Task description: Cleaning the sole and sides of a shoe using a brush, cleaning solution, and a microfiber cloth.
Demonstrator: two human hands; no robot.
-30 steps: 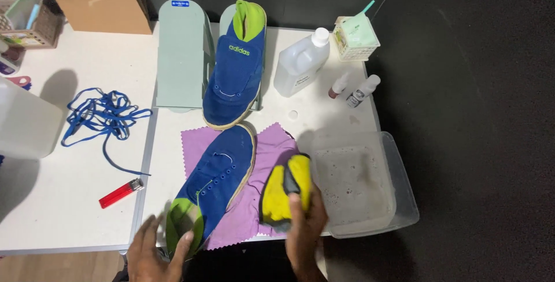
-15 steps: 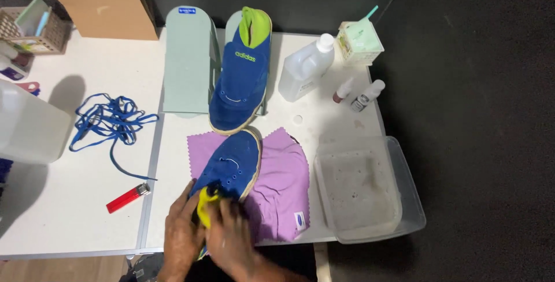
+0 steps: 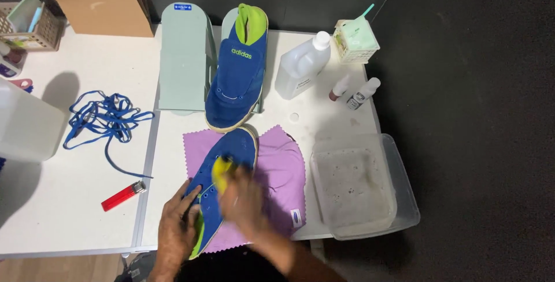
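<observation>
Low centre of the frame: the left hand [image 3: 176, 230] clamps the heel end of the blue canvas shoe with lime lining [image 3: 222, 175], which lies on a purple cloth [image 3: 283, 172]. The right hand [image 3: 245, 204], blurred, is closed round a yellow sponge [image 3: 219, 169] pressed on the shoe's upper; this looks like scrubbing, and the next pass calls for a steady grip. White bench [image 3: 69, 212], blue laces [image 3: 101, 120] at left, clear tub [image 3: 361, 186] at right, dark floor beyond

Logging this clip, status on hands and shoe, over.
Left hand gripping the blue shoe at the heel end. Right hand, blurred, pressing a yellow cloth on its top. Shoe lies on the purple cloth. Nothing in the way.
</observation>
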